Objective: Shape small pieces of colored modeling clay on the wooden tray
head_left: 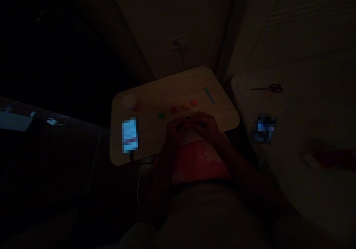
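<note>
In very dim light, my left hand [177, 127] and my right hand [204, 123] meet over the near edge of a small wooden table [150, 93]. The fingers of both are bent together around a tiny dark spot that I cannot make out. Just beyond them lie a green lump [161, 115], a red lump [174, 109], an orange-yellow piece [185, 105] and a pink round piece [194, 102]. Farther to the right is a flat teal strip-like tool [210, 95].
A pale tub [130, 102] stands at the table's left, with a lit phone [129, 135] nearer me. Scissors [268, 88] and a blurred-out bright screen [264, 128] lie on a pale surface at right. A wall socket [178, 41] holds a plug. A white cable [138, 186] hangs below the table.
</note>
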`<action>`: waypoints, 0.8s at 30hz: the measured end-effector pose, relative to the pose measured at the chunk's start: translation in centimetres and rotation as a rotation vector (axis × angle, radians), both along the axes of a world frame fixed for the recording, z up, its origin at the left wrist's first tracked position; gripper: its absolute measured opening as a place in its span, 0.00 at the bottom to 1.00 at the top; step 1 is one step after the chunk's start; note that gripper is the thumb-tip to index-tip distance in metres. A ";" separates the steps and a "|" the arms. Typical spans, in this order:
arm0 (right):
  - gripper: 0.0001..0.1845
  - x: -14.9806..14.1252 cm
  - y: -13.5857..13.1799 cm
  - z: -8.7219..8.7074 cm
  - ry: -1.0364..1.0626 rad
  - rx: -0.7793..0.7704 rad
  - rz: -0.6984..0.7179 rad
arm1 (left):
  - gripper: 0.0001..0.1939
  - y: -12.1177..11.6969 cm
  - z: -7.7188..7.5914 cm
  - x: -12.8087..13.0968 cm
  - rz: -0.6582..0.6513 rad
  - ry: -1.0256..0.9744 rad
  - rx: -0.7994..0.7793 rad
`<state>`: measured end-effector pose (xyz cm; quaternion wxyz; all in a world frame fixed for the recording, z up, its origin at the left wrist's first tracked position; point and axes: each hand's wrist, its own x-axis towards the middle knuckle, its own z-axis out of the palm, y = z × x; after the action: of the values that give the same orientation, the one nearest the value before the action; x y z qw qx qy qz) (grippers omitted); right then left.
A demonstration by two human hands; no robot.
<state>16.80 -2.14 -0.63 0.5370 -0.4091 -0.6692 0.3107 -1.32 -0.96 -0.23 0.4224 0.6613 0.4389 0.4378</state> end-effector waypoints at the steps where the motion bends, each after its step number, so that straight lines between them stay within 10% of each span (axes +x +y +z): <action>1: 0.07 -0.1 0.0 0.1 -0.018 0.002 -0.001 | 0.15 0.0 0.0 0.0 -0.003 0.010 0.002; 24: 0.08 -0.5 -0.3 0.2 -0.027 -0.054 -0.165 | 0.18 0.2 0.5 0.4 0.034 -0.047 0.025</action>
<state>16.30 -2.41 -0.42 0.5405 -0.4811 -0.6318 0.2779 -0.94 -0.79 0.27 0.4168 0.6484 0.4345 0.4659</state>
